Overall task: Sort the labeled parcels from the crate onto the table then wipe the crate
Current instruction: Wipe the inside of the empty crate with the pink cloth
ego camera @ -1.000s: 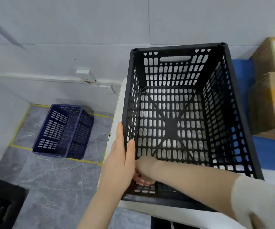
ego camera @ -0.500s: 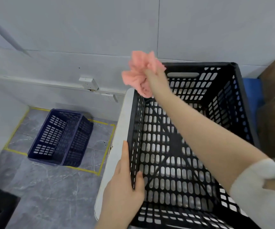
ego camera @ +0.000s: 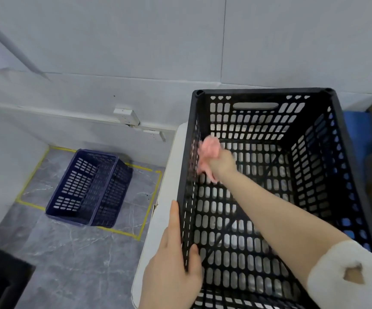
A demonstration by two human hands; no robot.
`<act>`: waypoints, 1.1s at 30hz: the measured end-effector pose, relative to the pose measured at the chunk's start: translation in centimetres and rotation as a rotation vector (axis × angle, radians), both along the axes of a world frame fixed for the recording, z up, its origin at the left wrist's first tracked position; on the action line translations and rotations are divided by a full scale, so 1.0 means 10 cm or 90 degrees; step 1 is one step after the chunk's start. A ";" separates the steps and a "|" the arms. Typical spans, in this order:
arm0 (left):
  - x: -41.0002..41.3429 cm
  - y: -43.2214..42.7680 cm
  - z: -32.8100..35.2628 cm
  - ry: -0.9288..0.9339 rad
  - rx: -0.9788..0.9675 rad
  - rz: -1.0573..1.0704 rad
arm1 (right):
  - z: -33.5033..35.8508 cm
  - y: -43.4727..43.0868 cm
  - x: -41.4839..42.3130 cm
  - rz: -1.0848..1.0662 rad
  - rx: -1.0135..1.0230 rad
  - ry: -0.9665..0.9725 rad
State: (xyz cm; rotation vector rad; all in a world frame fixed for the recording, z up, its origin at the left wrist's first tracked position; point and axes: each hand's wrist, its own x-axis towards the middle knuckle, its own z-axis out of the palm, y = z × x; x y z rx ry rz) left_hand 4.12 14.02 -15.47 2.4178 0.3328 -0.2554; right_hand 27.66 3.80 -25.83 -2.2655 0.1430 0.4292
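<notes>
Slotted black plastic crate (ego camera: 263, 91), left hand (ego camera: 173, 272) gripping its side wall, right hand (ego camera: 223, 164) clutching crumpled pink cloth (ego camera: 209, 146) inside

White table (ego camera: 161, 230) w/ black crate (ego camera: 258, 101) on it, just right of left hand's fingers (ego camera: 174, 219); blue mat (ego camera: 357, 130) beyond crate.

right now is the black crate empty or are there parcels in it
Empty of parcels: the black crate shows bare slotted floor and walls. Only the right hand is inside, holding a pink cloth.
</notes>
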 end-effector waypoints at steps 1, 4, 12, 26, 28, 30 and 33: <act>0.00 0.00 0.01 0.003 -0.001 0.003 | 0.11 -0.02 0.03 -0.033 0.056 -0.053; 0.03 -0.01 0.05 0.010 0.005 0.008 | 0.47 0.03 0.05 -0.108 0.136 -0.280; 0.02 -0.03 0.05 0.015 -0.015 0.025 | -0.12 0.27 -0.62 -0.090 0.090 -0.090; 0.01 -0.03 0.03 -0.034 -0.012 0.017 | 0.60 0.34 -0.88 -0.145 0.378 -0.239; 0.01 -0.04 0.02 -0.032 -0.012 0.019 | 0.24 0.29 -1.05 -0.138 0.298 -0.150; 0.01 -0.03 0.01 -0.026 -0.012 0.017 | -0.09 0.15 -1.23 -0.010 0.172 0.010; 0.00 -0.03 0.03 -0.025 -0.018 0.022 | -0.21 -0.04 -1.16 0.136 0.038 0.120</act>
